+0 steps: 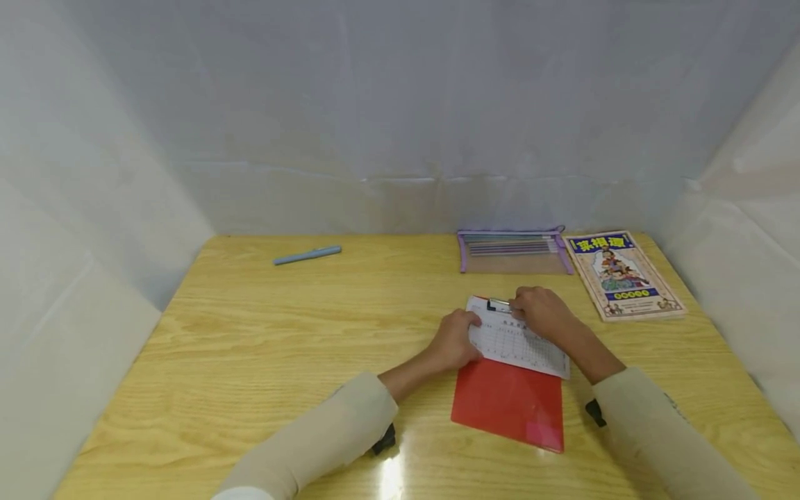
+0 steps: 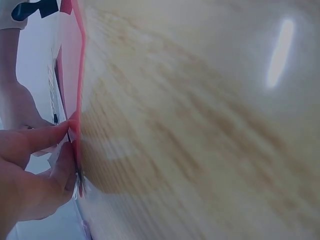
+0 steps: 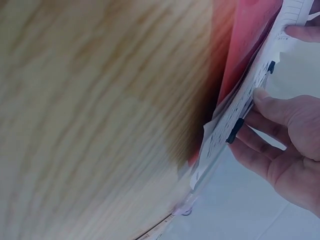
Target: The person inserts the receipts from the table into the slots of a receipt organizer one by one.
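Observation:
A red clipboard [image 1: 509,403] lies to the right of the table's middle, its lower half bare. White printed sheets [image 1: 520,347] cover its upper part, at a slight slant. At the top is a metal clip [image 1: 500,306] with black ends. My left hand [image 1: 455,340] pinches the left edge of the sheets and board; in the left wrist view its thumb and finger meet at the red edge [image 2: 80,100]. My right hand [image 1: 542,311] holds the clip, and the right wrist view has the thumb [image 3: 270,105] on it with the fingers curled behind.
Behind the clipboard lies a clear pencil pouch [image 1: 515,253] with purple edging and several pencils inside. An illustrated book [image 1: 625,274] lies at the back right. A blue pen-like stick [image 1: 307,255] rests at the back left. Pale sheeting [image 1: 400,125] walls the wooden table [image 1: 281,326].

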A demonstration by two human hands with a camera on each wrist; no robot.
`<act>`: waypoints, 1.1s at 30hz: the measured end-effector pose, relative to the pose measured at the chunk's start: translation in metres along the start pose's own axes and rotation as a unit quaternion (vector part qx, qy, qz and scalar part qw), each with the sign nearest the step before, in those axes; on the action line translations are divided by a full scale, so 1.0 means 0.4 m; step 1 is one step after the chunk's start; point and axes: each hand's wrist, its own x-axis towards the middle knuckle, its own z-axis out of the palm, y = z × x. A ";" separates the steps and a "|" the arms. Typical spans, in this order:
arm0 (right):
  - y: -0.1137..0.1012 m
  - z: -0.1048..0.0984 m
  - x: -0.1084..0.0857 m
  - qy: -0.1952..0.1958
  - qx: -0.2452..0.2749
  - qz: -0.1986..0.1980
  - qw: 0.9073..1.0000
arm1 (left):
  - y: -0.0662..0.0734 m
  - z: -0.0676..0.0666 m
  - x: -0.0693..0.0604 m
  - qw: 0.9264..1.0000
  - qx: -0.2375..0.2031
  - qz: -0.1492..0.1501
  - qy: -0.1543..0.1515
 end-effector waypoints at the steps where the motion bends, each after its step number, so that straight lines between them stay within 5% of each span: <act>1: 0.000 0.000 -0.001 0.002 -0.002 -0.003 1.000 | 0.000 0.001 0.001 1.000 0.001 0.000 0.000; 33: 0.002 0.011 0.000 0.032 -0.028 -0.022 0.999 | -0.004 0.003 0.040 0.998 0.070 0.003 0.006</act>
